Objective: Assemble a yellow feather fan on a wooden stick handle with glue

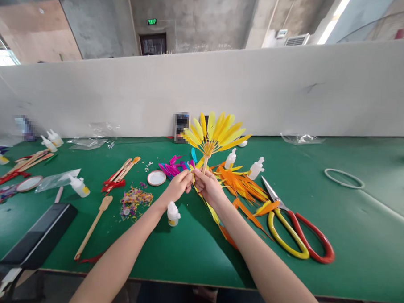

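My right hand (208, 186) is closed around the wooden handle of a fan of yellow feathers (219, 132), which stands upright with its feathers spread above my fingers. Close beside it, my left hand (181, 186) has its fingers pressed together near the base of the handle; what they pinch, if anything, is hidden. Orange feathers (244, 184) lie in a heap to the right of my hands, and magenta feathers (171, 169) lie to the left. A small white glue bottle (173, 214) stands just below my left hand. Two more bottles (255, 168) are behind the orange heap.
Large scissors (295, 231) with red and yellow handles lie on the green table (361, 248). Leftward are a wooden stick (95, 225), feather scraps (135, 202), a round lid (156, 178), bundled sticks (122, 172) and a black box (40, 236). A pale partition (205, 87) rises behind.
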`<move>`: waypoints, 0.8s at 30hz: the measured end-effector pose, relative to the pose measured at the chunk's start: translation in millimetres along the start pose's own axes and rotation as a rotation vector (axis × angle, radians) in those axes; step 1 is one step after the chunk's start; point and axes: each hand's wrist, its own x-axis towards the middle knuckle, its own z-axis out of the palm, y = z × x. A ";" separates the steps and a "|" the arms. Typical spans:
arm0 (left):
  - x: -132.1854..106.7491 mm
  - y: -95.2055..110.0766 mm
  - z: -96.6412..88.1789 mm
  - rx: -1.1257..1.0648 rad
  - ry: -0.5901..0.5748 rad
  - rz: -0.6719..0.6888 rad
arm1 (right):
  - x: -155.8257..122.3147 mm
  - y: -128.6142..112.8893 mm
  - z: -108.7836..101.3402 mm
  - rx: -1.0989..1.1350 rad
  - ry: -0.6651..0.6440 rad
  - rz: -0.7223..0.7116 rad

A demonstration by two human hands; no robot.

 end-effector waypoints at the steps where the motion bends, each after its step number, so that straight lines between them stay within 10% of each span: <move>1: 0.4 -0.5 -0.3 0.007 0.003 -0.002 | 0.2 0.4 -0.3 -0.006 0.001 0.002; 24: 0.6 4.2 -6.0 -0.040 -0.046 -0.006 | -0.3 -5.3 -1.6 -0.021 0.004 0.017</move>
